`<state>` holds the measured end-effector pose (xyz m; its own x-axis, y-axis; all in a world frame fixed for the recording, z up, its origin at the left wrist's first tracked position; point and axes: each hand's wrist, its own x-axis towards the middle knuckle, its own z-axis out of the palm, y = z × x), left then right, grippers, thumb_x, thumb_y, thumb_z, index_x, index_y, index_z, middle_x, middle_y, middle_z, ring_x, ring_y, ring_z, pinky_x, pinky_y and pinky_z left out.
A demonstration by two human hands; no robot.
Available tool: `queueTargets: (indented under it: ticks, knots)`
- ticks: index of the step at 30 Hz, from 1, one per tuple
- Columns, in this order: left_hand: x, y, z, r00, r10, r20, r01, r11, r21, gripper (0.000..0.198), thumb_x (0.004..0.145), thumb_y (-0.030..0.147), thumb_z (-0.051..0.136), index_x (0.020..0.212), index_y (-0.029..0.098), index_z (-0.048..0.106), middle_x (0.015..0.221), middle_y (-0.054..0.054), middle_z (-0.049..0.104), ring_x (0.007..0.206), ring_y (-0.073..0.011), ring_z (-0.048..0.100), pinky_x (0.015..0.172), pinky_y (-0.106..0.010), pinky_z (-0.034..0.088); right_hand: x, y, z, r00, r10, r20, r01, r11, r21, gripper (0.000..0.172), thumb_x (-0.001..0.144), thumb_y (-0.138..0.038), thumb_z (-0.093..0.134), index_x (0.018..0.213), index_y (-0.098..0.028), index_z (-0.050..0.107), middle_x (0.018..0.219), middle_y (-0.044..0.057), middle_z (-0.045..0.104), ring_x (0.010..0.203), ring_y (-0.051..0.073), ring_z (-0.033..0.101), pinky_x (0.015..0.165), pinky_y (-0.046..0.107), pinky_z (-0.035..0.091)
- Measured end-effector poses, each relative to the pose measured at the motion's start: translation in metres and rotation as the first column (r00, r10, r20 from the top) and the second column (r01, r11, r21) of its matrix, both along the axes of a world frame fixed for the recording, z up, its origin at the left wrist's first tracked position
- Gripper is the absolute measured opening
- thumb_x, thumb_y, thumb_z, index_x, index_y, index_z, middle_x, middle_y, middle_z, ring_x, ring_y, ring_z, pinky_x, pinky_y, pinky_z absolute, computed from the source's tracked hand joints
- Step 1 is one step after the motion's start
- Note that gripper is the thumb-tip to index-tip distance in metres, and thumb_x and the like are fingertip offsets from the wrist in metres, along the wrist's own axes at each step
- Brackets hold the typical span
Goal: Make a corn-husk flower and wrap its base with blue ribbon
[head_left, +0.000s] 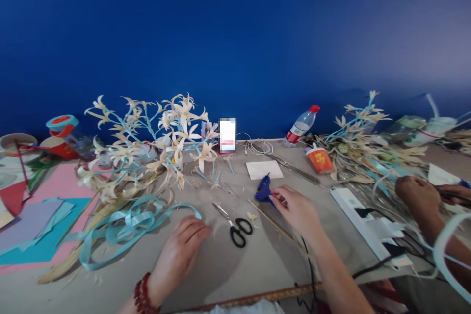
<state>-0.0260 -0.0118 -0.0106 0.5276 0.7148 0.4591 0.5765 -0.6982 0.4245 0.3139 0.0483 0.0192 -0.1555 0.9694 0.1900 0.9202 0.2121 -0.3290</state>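
My right hand (300,208) grips the handle of a blue hot glue gun (262,190), whose nozzle points up and away, near a white card (265,170). My left hand (184,245) is over the table with its fingers curled together; whatever may be in them is hidden. Just beyond its knuckles passes the end of a light blue ribbon (125,218), looped loosely on the left. Between the hands lie scissors (233,225) with black handles, partly spread. A thin stick (274,221) runs under my right wrist.
Pale flowers (187,122) on blue stems spread across the back left, with coloured paper (40,228) beside them. A bottle (301,125), a red carton (320,160) and metal wires (298,169) stand or lie behind. At right are a power strip (353,216) and another person's hand (417,196).
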Motion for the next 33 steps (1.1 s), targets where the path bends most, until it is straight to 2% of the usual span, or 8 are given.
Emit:
queueTargets:
  ticks: [2, 5, 7, 9, 13, 16, 23, 33]
  knots:
    - [0.003, -0.002, 0.000, 1.000, -0.006, 0.029, 0.006, 1.000, 0.006, 0.025, 0.091, 0.008, 0.049, 0.106, 0.021, 0.065, 0.080, -0.003, 0.070, 0.078, -0.0181, 0.066, 0.104, -0.050, 0.044, 0.008, 0.006, 0.001, 0.999, -0.023, 0.024, 0.023, 1.000, -0.008, 0.024, 0.093, -0.035, 0.047, 0.089, -0.021, 0.065, 0.089, 0.006, 0.071, 0.075, 0.022, 0.068, 0.065, 0.031, 0.049]
    - [0.003, -0.004, -0.006, 0.996, 0.038, 0.077, -0.037, 0.999, -0.016, 0.020, 0.093, 0.013, 0.050, 0.106, 0.020, 0.064, 0.073, -0.003, 0.067, 0.069, -0.0171, 0.064, 0.083, -0.037, 0.055, 0.005, 0.009, -0.002, 1.000, 0.004, 0.021, -0.004, 1.000, 0.003, 0.025, 0.093, -0.037, 0.046, 0.089, -0.021, 0.065, 0.089, 0.007, 0.071, 0.078, 0.022, 0.069, 0.069, 0.032, 0.050]
    - [0.001, -0.002, -0.010, 0.992, 0.118, 0.033, -0.116, 0.991, -0.061, 0.024, 0.095, 0.015, 0.047, 0.115, 0.018, 0.061, 0.083, -0.007, 0.070, 0.079, -0.0197, 0.066, 0.073, -0.032, 0.056, -0.005, 0.006, -0.006, 0.999, 0.047, 0.007, -0.047, 0.999, -0.003, 0.024, 0.094, -0.036, 0.046, 0.091, -0.021, 0.066, 0.091, 0.007, 0.071, 0.081, 0.023, 0.069, 0.072, 0.032, 0.050]
    - [-0.001, 0.003, -0.012, 0.976, 0.199, -0.090, -0.205, 0.977, -0.061, 0.030, 0.095, 0.018, 0.048, 0.123, 0.018, 0.058, 0.105, -0.012, 0.071, 0.100, -0.0243, 0.065, 0.086, -0.040, 0.055, -0.019, 0.003, -0.009, 0.996, 0.093, -0.008, -0.093, 0.995, -0.025, 0.023, 0.094, -0.033, 0.047, 0.093, -0.021, 0.067, 0.093, 0.007, 0.072, 0.084, 0.022, 0.068, 0.075, 0.032, 0.050]
    - [-0.007, 0.011, -0.013, 0.903, 0.275, -0.329, -0.274, 0.960, 0.049, 0.039, 0.091, 0.029, 0.057, 0.129, 0.021, 0.057, 0.142, -0.014, 0.054, 0.132, -0.0339, 0.047, 0.110, -0.060, 0.034, -0.044, 0.007, -0.007, 0.986, 0.156, 0.063, -0.151, 0.985, -0.082, 0.020, 0.094, -0.026, 0.049, 0.095, -0.021, 0.068, 0.098, 0.007, 0.072, 0.089, 0.022, 0.068, 0.081, 0.030, 0.049]
    - [-0.009, 0.013, -0.013, 0.878, 0.276, -0.392, -0.286, 0.958, 0.034, 0.037, 0.092, 0.033, 0.056, 0.127, 0.020, 0.059, 0.136, -0.013, 0.060, 0.125, -0.0322, 0.054, 0.111, -0.061, 0.031, -0.057, 0.029, -0.002, 0.966, 0.170, 0.193, -0.147, 0.981, -0.130, 0.021, 0.096, -0.025, 0.048, 0.099, -0.020, 0.069, 0.100, 0.007, 0.072, 0.095, 0.021, 0.067, 0.084, 0.028, 0.048]
    - [-0.023, 0.010, -0.005, 0.858, 0.347, -0.378, -0.392, 0.919, -0.045, 0.025, 0.094, 0.031, 0.054, 0.113, 0.019, 0.065, 0.111, -0.010, 0.071, 0.102, -0.0277, 0.066, 0.098, -0.052, 0.045, -0.101, 0.089, -0.015, 0.916, 0.201, 0.348, -0.124, 0.965, -0.231, 0.020, 0.096, -0.030, 0.057, 0.107, -0.016, 0.066, 0.111, 0.009, 0.067, 0.102, 0.023, 0.064, 0.088, 0.038, 0.051]
    - [-0.041, 0.007, -0.008, 0.921, 0.354, -0.164, -0.371, 0.925, -0.088, 0.017, 0.095, 0.028, 0.053, 0.102, 0.022, 0.067, 0.105, -0.008, 0.071, 0.097, -0.0247, 0.066, 0.091, -0.045, 0.049, -0.124, 0.118, -0.023, 0.837, 0.241, 0.491, -0.015, 0.908, -0.419, 0.033, 0.095, -0.031, 0.061, 0.123, -0.014, 0.058, 0.123, 0.011, 0.061, 0.102, 0.023, 0.064, 0.086, 0.043, 0.055]
